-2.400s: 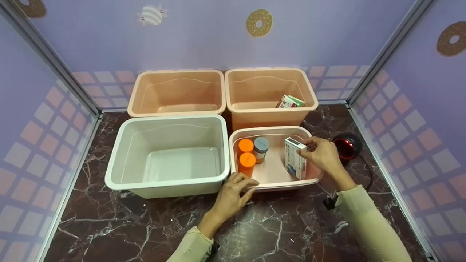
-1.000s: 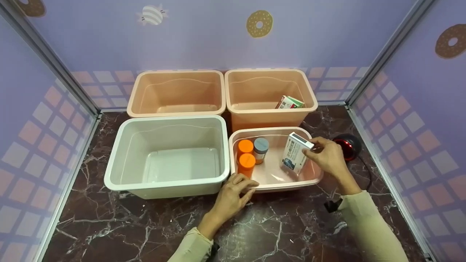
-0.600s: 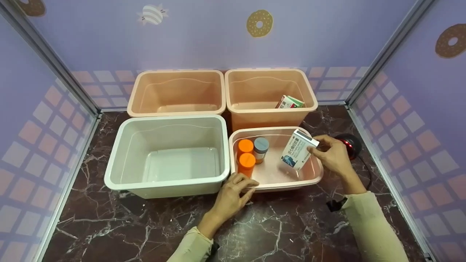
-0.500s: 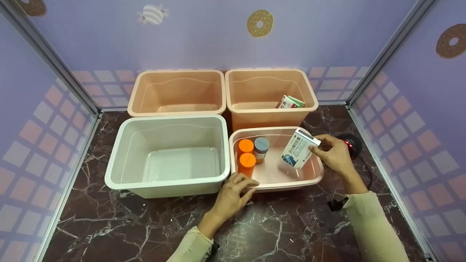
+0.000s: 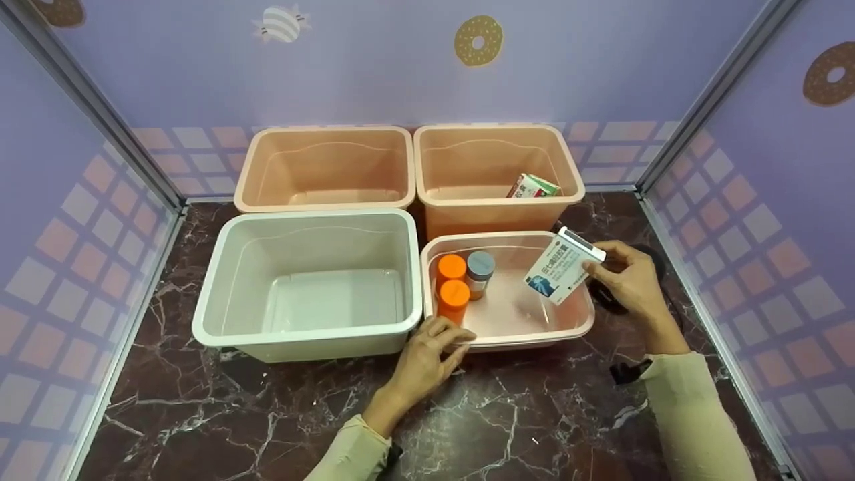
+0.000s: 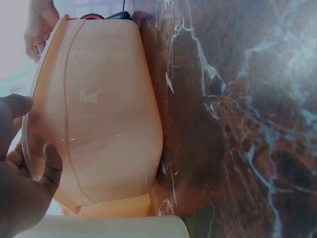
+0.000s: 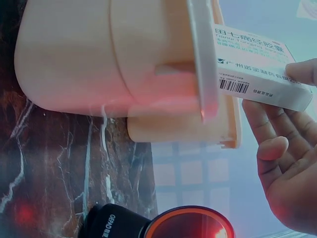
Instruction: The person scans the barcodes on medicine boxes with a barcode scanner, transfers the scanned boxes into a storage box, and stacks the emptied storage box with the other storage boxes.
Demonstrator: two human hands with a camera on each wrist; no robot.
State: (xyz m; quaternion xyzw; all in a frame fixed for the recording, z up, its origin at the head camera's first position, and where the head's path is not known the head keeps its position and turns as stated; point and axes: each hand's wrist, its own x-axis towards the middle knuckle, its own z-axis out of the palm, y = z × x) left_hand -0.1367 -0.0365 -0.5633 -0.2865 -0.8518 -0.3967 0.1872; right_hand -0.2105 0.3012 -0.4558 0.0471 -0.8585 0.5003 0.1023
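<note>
My right hand [image 5: 634, 279] pinches a white medicine box [image 5: 564, 267] between thumb and fingers. The box hangs tilted over the right side of the pink bin [image 5: 511, 339], its printed front facing up. In the right wrist view, a barcode shows on the side of the medicine box [image 7: 257, 69]. My left hand [image 5: 427, 357] holds the near left rim of that bin, thumb [image 6: 52, 166] outside and fingers over the edge. Inside stand two orange-capped bottles [image 5: 455, 295] and one grey-capped bottle [image 5: 479, 267], close together at the left.
A black barcode scanner [image 7: 190, 225] with a red-lit ring stands right of the pink bin. A white bin [image 5: 307, 337] stands at left. Behind are two peach bins; the right one [image 5: 494, 207] holds small boxes [image 5: 532, 187]. Purple patterned walls enclose the table [image 5: 280, 414].
My right hand has lifted the medicine box from inside the pink bin, moving up and right while tilting its front upward. My left hand has stayed on the rim.
</note>
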